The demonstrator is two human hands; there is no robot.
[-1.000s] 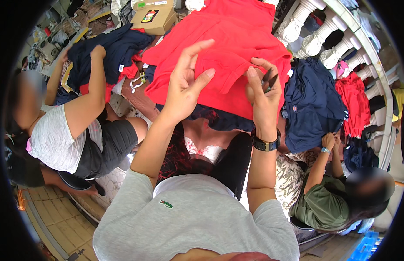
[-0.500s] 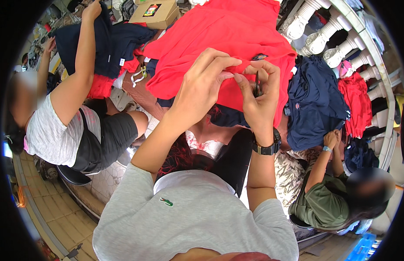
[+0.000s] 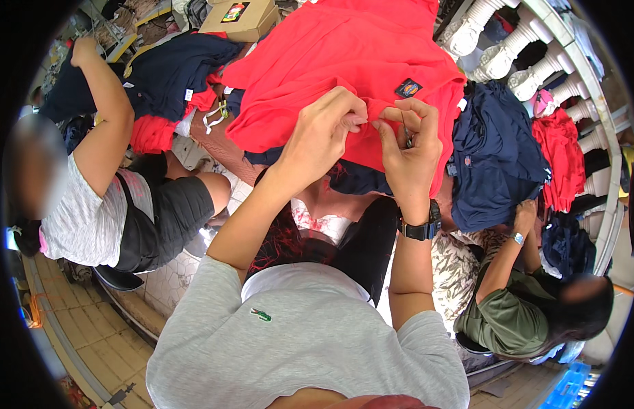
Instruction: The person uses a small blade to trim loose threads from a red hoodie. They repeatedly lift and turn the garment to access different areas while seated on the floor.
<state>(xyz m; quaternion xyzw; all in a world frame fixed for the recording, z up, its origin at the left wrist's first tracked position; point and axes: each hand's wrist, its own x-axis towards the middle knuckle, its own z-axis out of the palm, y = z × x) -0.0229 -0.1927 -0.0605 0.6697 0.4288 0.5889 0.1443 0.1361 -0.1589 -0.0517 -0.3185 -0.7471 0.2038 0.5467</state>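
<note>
Both hands work on one red garment point(image 3: 344, 61) spread over a pile of clothes, and they meet at its near edge, just under a small dark patch point(image 3: 407, 88) sewn close to that edge. The left hand point(image 3: 323, 133) has its fingers pressed together, pinching a fold of the red cloth. The right hand point(image 3: 409, 146), with a black watch point(image 3: 420, 228) on the wrist, is closed round a thin dark tool point(image 3: 407, 136) whose tip sits at the same fold; what kind of tool it is cannot be told. To do this fine work well, I judge that the left pinch should keep the cloth taut and lifted off the layers beneath, while the tool point stays shallow and close to the fingertips, so only the intended spot is touched. By count: one red garment in hand, a navy garment point(image 3: 497, 153) beside it on the right and another point(image 3: 167, 68) on the left, and one cardboard box point(image 3: 238, 17) at the far side. Two other people sit nearby, one on the left point(image 3: 92, 204) and one on the right point(image 3: 514, 313), each handling clothes.
</note>
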